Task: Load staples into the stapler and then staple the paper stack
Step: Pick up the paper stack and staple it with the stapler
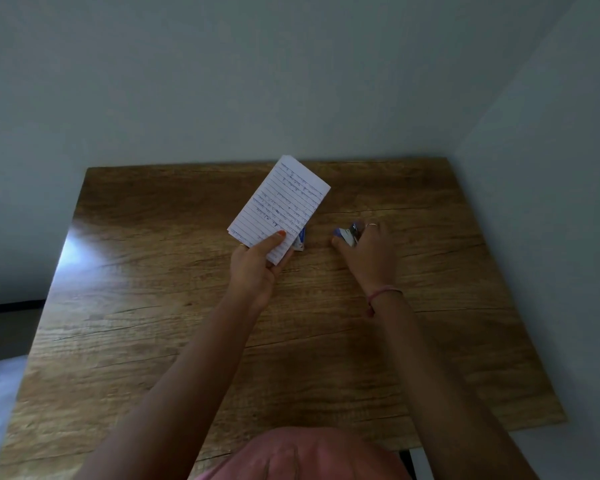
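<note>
Stapler (347,234) mostly hidden in right hand's (368,252) grip; left hand (257,268) pinching paper stack (279,206), small box (301,237) half-covered beneath.

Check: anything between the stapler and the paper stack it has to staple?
Nothing visible. The right hand holds the stapler on the wooden table; the left hand holds the paper stack lifted. Bare tabletop separates them. A small blue box lies partly under the stack, beside that path.

Dim, soft, left-edge table (84,306) glare
</note>
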